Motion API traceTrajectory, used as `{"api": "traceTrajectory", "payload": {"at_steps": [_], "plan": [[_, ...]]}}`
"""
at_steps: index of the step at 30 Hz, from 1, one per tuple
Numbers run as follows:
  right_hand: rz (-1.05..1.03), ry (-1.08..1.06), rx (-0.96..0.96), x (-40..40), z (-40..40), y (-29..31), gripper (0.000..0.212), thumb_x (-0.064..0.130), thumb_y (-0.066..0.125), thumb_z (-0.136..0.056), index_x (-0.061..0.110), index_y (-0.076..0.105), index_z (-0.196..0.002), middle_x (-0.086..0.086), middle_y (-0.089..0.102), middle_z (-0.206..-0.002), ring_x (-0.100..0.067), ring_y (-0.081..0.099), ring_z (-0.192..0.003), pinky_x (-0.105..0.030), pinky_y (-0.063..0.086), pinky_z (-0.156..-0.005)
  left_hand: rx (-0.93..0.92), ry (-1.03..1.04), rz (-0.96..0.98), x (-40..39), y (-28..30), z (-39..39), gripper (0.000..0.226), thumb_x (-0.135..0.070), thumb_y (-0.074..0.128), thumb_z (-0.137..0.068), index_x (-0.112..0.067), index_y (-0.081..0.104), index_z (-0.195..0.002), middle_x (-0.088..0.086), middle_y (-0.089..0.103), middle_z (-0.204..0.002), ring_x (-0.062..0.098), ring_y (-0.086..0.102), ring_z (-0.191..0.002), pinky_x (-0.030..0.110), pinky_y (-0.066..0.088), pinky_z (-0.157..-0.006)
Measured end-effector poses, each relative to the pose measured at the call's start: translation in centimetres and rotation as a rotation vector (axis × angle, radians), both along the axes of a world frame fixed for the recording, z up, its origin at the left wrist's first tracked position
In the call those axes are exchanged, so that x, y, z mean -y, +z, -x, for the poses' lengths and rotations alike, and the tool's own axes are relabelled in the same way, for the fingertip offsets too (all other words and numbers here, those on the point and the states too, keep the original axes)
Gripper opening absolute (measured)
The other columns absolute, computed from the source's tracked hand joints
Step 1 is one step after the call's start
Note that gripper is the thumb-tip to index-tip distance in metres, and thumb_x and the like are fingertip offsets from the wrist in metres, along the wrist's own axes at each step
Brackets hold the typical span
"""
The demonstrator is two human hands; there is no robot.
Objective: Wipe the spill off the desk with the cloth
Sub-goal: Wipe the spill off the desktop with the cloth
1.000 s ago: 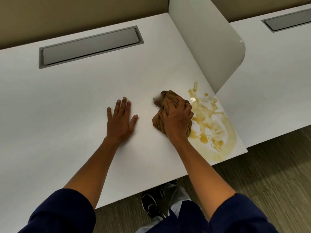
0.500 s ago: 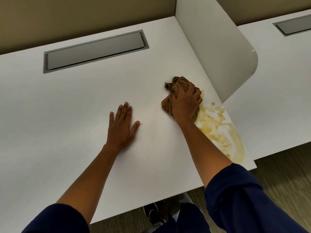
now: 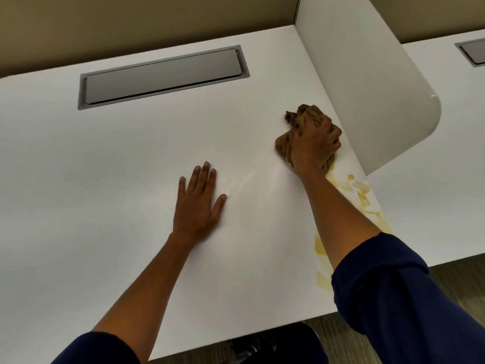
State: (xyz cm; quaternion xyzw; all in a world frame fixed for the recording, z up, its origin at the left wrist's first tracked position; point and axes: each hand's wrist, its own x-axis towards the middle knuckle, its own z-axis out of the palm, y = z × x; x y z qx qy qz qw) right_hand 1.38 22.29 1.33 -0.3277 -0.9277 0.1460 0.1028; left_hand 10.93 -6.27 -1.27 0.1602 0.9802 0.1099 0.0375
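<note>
We see our right hand (image 3: 313, 145) with its grip closed around a bunched brown cloth (image 3: 301, 119), fingers curled over the wad and pressing it down onto the white table (image 3: 118, 158). The cloth sits near the right edge of the table, just beside the foot of the white divider panel (image 3: 367, 88) that stands upright along that edge. Part of the cloth sticks out beyond our knuckles toward the far side, and another fold shows to the left of our wrist

The yellowish spill (image 3: 359, 190) lies on the table between the cloth and the near right corner; our right forearm crosses over the middle of it, so we see patches on either side of the arm. Its far end touches the cloth under the heel of our hand

Our left hand (image 3: 198, 206) lies flat on the table, grip open, fingers straight and close together, thumb out to the side, holding nothing. It rests well apart from the cloth, toward the middle of the table

A grey rectangular hatch (image 3: 162, 76) is set flush into the far part of the table. Dark blue sleeves (image 3: 406, 298) cover both our upper arms
</note>
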Motion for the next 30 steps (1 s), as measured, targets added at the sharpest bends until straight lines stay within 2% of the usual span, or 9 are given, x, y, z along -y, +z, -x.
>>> {"api": "traceTrajectory", "payload": {"at_steps": [9, 14, 18, 21, 26, 30], "plan": [[0.02, 0.192, 0.054, 3.3, -3.2, 1.1, 0.041, 0.048, 0.05, -0.094, 0.022, 0.064, -0.123, -0.004, 0.05, -0.139, -0.038, 0.041, -0.121, -0.045, 0.038, -0.094, 0.017, 0.003, 0.013, 0.0, 0.3, 0.2, 0.068, -0.051, 0.02, -0.101, -0.019, 0.01, -0.16, -0.002, 0.0, -0.168, 0.015, -0.003, -0.155, 0.048, 0.002, -0.125], [0.027, 0.329, 0.105, 6.9, -6.8, 1.7, 0.038, 0.048, 0.049, -0.094, 0.025, 0.065, -0.12, 0.001, 0.052, -0.134, -0.033, 0.042, -0.115, -0.041, 0.04, -0.089, 0.042, -0.006, 0.006, 0.1, 0.5, 0.2, 0.066, -0.047, 0.021, -0.101, -0.018, 0.011, -0.16, -0.001, 0.001, -0.168, 0.017, -0.001, -0.155, 0.048, 0.002, -0.125], [0.053, 0.425, 0.151, 9.3, -10.1, 2.8, 0.036, 0.05, 0.05, -0.093, 0.028, 0.065, -0.118, 0.003, 0.054, -0.129, -0.031, 0.044, -0.109, -0.038, 0.04, -0.082, 0.083, -0.002, -0.066, 0.1, 1.2, 0.3, 0.065, -0.04, 0.021, -0.1, -0.014, 0.014, -0.159, 0.001, 0.004, -0.168, 0.019, 0.001, -0.155, 0.047, 0.001, -0.125], [0.044, 0.498, 0.143, 11.1, -12.6, 3.1, 0.034, 0.053, 0.052, -0.093, 0.027, 0.065, -0.111, 0.003, 0.059, -0.118, -0.027, 0.045, -0.1, -0.034, 0.035, -0.072, 0.134, 0.009, -0.182, 0.4, 1.8, -0.3, 0.066, -0.039, 0.02, -0.099, -0.011, 0.012, -0.159, 0.004, 0.004, -0.168, 0.019, 0.0, -0.155, 0.044, -0.002, -0.125], [0.086, 0.532, 0.195, 12.5, -15.3, 3.8, 0.034, 0.053, 0.051, -0.095, 0.026, 0.064, -0.111, 0.002, 0.059, -0.117, -0.026, 0.045, -0.098, -0.031, 0.033, -0.071, 0.157, 0.026, -0.267, 1.9, 2.3, -4.3, 0.067, -0.038, 0.021, -0.099, -0.01, 0.011, -0.159, 0.003, 0.004, -0.167, 0.017, -0.001, -0.155, 0.041, -0.003, -0.125], [0.095, 0.573, 0.161, 14.2, -18.9, 3.9, 0.032, 0.05, 0.053, -0.094, 0.023, 0.065, -0.107, 0.0, 0.061, -0.113, -0.026, 0.045, -0.095, -0.032, 0.033, -0.07, 0.164, 0.032, -0.283, 3.6, 2.1, -6.9, 0.067, -0.038, 0.021, -0.099, -0.01, 0.011, -0.158, 0.003, 0.004, -0.167, 0.017, -0.001, -0.155, 0.039, -0.004, -0.124]]}}
